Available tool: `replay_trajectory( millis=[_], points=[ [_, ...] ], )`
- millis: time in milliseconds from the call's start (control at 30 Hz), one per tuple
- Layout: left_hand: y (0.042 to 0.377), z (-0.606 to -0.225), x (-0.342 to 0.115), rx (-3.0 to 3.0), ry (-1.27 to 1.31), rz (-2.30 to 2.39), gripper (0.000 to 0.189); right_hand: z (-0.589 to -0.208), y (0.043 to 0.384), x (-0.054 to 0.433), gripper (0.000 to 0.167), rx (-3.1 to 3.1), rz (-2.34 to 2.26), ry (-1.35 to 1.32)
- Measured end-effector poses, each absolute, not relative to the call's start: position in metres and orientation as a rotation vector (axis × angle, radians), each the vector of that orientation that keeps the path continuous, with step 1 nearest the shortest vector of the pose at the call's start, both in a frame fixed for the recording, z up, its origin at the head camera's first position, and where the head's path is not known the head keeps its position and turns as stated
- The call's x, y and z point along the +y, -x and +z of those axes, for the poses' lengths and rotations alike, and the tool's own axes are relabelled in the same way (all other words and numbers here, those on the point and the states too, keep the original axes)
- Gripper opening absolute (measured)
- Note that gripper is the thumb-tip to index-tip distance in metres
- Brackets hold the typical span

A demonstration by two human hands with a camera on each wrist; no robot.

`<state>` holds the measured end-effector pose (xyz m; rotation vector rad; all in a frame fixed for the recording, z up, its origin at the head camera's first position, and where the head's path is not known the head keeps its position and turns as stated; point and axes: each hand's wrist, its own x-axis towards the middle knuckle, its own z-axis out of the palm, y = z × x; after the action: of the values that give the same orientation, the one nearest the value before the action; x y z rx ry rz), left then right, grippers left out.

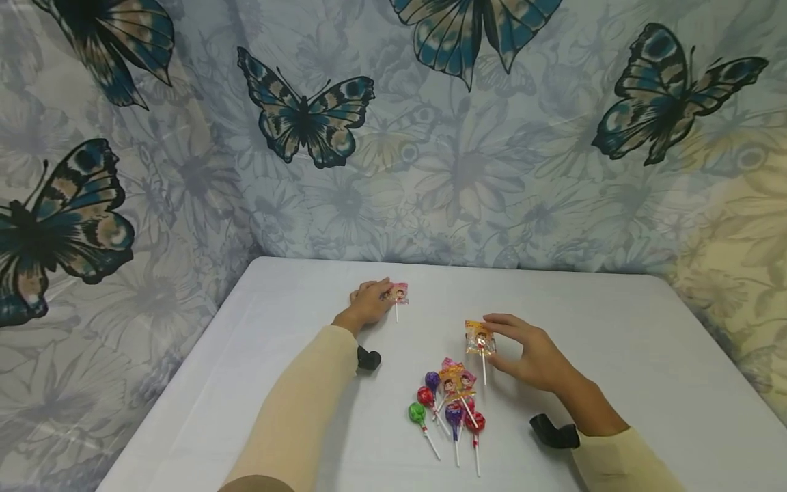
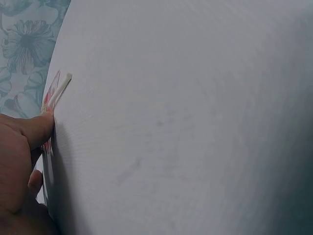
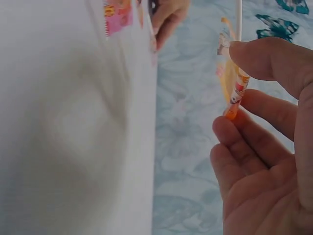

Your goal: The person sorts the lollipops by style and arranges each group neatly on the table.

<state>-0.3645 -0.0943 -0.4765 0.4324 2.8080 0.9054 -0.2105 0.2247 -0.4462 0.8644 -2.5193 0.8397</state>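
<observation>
Near the far side of the table, my left hand (image 1: pixel 370 303) pinches a flat lollipop in a pink wrapper (image 1: pixel 399 292), its white stick pointing toward me. In the left wrist view the thumb presses on that wrapper, close over the tabletop. My right hand (image 1: pixel 530 350) holds an orange-wrapped lollipop (image 1: pixel 479 337) by the wrapper's edge, between thumb and fingers, stick downward in the head view. The right wrist view shows this orange wrapper (image 3: pixel 234 93) edge-on, raised off the table. Below and left of the right hand lies a loose pile of lollipops (image 1: pixel 456 383).
The pile includes green (image 1: pixel 417 412), red (image 1: pixel 425 395) and purple (image 1: pixel 453 414) round lollipops, with orange and pink flat wrappers on top. They lie on a white table (image 1: pixel 295 294). A butterfly-printed cloth (image 1: pixel 393 205) hangs behind it. Black straps show at both wrists.
</observation>
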Motion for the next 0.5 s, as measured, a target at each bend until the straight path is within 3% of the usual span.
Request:
replay_trajectory(
  millis=[500],
  points=[
    [0.366,-0.479,-0.094,2.818,-0.436,0.864,0.049,-0.432,0.255,0.211,0.055,-2.556,0.873,-0.850]
  ],
)
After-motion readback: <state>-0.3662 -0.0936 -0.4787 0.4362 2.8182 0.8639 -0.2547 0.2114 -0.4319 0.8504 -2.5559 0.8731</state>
